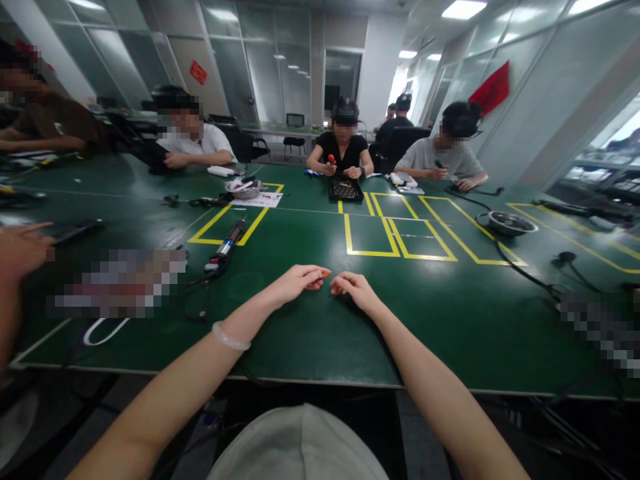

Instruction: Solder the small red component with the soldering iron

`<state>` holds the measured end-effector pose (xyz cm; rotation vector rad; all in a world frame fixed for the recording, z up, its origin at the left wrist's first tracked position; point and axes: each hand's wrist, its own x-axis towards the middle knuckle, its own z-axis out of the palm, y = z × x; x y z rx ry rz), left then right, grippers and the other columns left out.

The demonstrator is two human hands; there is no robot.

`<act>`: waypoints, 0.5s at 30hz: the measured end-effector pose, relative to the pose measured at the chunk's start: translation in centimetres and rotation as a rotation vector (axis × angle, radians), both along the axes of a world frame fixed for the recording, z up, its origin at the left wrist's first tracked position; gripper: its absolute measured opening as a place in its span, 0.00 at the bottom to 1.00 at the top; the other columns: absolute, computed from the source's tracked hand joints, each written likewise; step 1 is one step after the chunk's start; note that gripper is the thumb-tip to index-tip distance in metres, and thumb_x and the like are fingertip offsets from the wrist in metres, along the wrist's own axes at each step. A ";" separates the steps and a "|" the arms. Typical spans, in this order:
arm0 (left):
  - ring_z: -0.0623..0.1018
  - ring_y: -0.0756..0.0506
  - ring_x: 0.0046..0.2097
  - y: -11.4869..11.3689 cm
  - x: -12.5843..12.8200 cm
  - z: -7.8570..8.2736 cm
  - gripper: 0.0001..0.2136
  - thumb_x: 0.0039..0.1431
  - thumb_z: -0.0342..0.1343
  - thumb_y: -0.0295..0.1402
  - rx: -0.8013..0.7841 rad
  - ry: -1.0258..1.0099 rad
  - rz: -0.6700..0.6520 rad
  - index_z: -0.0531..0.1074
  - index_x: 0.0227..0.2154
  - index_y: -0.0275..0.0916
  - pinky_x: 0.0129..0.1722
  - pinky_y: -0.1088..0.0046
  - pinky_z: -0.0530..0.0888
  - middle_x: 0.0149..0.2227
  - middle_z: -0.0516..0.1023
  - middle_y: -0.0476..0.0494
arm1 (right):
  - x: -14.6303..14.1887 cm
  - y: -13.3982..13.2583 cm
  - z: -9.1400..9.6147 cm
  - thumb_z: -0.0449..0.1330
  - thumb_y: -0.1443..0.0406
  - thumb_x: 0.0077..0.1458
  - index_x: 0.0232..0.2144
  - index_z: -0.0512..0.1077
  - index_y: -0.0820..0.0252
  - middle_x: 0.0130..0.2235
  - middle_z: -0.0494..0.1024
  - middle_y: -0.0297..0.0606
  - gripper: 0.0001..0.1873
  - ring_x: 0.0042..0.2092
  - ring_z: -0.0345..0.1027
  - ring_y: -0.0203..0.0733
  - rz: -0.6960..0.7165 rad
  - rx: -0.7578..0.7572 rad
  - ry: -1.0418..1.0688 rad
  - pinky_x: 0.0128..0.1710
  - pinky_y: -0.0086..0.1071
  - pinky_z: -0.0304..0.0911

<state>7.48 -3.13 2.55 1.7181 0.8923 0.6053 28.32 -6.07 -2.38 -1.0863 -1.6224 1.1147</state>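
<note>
Over the green table, my left hand pinches a small orange piece between thumb and fingertips. It is too small for me to tell its kind. My right hand is just beside it, a small gap away, with its fingers curled and thumb pressed in. Whatever those right fingers may hold is hidden. Both forearms reach in from the table's near edge, and a pale bangle circles my left wrist.
Left of my hands lies a corded electric screwdriver. Yellow tape outlines mark the tabletop. Farther off stand a black tray and a round metal dish beside a black cable. Several people sit around; one person's hand is at left.
</note>
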 end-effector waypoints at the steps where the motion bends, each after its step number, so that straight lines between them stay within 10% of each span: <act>1: 0.76 0.48 0.38 -0.3 0.6 -0.3 0.20 0.61 0.51 0.42 0.055 0.010 -0.020 0.73 0.48 0.34 0.43 0.69 0.72 0.40 0.79 0.40 | 0.0 0.0 0.1 0.53 0.49 0.58 0.31 0.74 0.62 0.28 0.78 0.39 0.22 0.30 0.70 0.38 0.008 -0.003 0.009 0.33 0.31 0.63; 8: 0.75 0.46 0.44 -1.6 1.0 -1.6 0.14 0.64 0.49 0.36 0.618 0.214 0.007 0.75 0.48 0.40 0.48 0.69 0.70 0.42 0.76 0.43 | -0.2 -0.1 0.1 0.59 0.48 0.54 0.29 0.73 0.63 0.27 0.78 0.38 0.22 0.30 0.69 0.37 0.021 -0.030 0.025 0.35 0.31 0.64; 15: 0.74 0.45 0.46 -2.1 0.9 -1.6 0.15 0.62 0.51 0.37 0.693 0.224 -0.008 0.72 0.50 0.43 0.48 0.68 0.69 0.44 0.73 0.43 | -0.3 -0.2 -0.2 0.64 0.57 0.50 0.33 0.70 0.62 0.28 0.76 0.33 0.14 0.29 0.68 0.35 0.048 -0.043 0.093 0.33 0.30 0.64</act>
